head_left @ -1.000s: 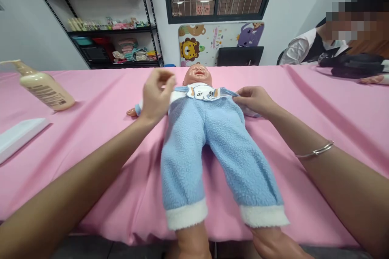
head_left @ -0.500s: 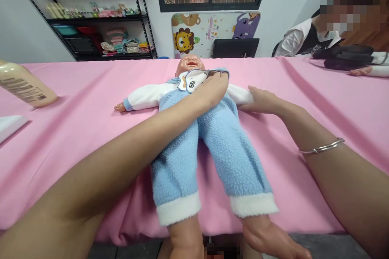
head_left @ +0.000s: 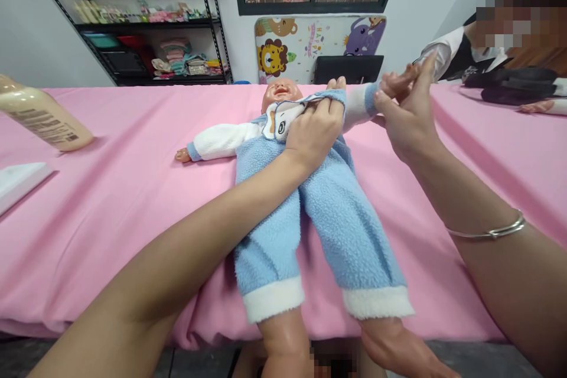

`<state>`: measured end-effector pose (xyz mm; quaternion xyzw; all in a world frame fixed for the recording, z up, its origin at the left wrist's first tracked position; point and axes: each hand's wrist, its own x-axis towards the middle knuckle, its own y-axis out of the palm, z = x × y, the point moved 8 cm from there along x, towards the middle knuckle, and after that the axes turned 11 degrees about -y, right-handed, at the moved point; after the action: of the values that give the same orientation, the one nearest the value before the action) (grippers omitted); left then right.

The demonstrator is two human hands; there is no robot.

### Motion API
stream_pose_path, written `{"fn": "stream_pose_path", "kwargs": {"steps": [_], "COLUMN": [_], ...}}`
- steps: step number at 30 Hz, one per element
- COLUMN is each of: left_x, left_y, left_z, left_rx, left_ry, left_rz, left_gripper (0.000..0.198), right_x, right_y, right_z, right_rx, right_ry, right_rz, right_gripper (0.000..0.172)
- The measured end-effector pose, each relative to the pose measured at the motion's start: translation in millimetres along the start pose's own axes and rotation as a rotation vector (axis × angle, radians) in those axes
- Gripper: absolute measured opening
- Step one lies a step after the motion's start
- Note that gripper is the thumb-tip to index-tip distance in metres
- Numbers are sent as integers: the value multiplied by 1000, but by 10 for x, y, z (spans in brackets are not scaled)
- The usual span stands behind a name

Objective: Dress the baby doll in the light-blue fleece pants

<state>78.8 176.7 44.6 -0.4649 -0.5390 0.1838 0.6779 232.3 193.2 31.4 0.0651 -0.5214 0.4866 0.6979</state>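
Note:
A baby doll (head_left: 280, 92) in blue fleece overalls (head_left: 354, 230) with white sleeves lies on its back, its bare feet toward me. My left hand (head_left: 315, 129) reaches across its chest and grips the blue-edged shoulder part of the overalls, fingers partly under the fabric. My right hand (head_left: 410, 115) holds the doll's raised arm (head_left: 359, 107) near the blue cuff, with my thumb at the wrist and my fingers behind the doll's small hand. The doll's other arm (head_left: 221, 140) lies stretched out on the cloth.
A pink cloth (head_left: 133, 201) covers the table. On the left are a cream-coloured bottle (head_left: 44, 115) and a white flat object (head_left: 22, 183). A person (head_left: 447, 50) sits at the far right beside a black bag (head_left: 514, 84). Shelves (head_left: 150, 26) and a black screen (head_left: 348, 69) stand behind.
My right hand has moved from the doll's sleeve on the cloth up to its wrist, and that arm is now lifted outward. My left hand has pulled the shoulder fabric slightly.

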Motion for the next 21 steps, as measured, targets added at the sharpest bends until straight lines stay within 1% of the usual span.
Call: {"fn": "stream_pose_path", "kwargs": {"steps": [2, 4, 6, 8, 9, 10, 12, 14, 16, 18, 21], "left_x": [-10, -28, -46, -44, -29, -7, 41, 76, 106, 133, 185], "left_y": [-24, -51, -97, -131, -132, -120, -78, -63, -74, -68, -10], "left_z": [0, -1, -9, -9, -5, 3, 12, 3, -7, -1, 67], "left_rx": [-50, -108, -162, -195, -200, -195, -166, -150, -181, -274, -518], "left_ry": [5, 20, 48, 59, 55, 44, 46, 103, 187, 261, 292], "left_rz": [-37, -80, -139, -162, -140, -95, 35, 132, 165, 170, 166], "left_gripper": [52, 51, 50, 49, 49, 47, 40, 31, 26, 25, 37], "right_x": [-28, -72, -103, -116, -122, -133, -162, -190, -222, -250, -221], "right_y": [115, 242, 332, 379, 398, 416, 429, 397, 356, 355, 402], "right_z": [281, 524, 679, 728, 712, 675, 573, 462, 354, 266, 193], "right_rx": [66, 84, 113, 194, 252, 315, 423, 479, 492, 514, 596], "right_ry": [-51, -48, -26, 3, 33, 74, 161, 232, 302, 375, 453], "right_rz": [37, 102, 144, 170, 190, 213, 227, 165, 63, -10, -70], "right_gripper": [80, 66, 49, 31, 23, 20, 27, 35, 36, 34, 29]}}
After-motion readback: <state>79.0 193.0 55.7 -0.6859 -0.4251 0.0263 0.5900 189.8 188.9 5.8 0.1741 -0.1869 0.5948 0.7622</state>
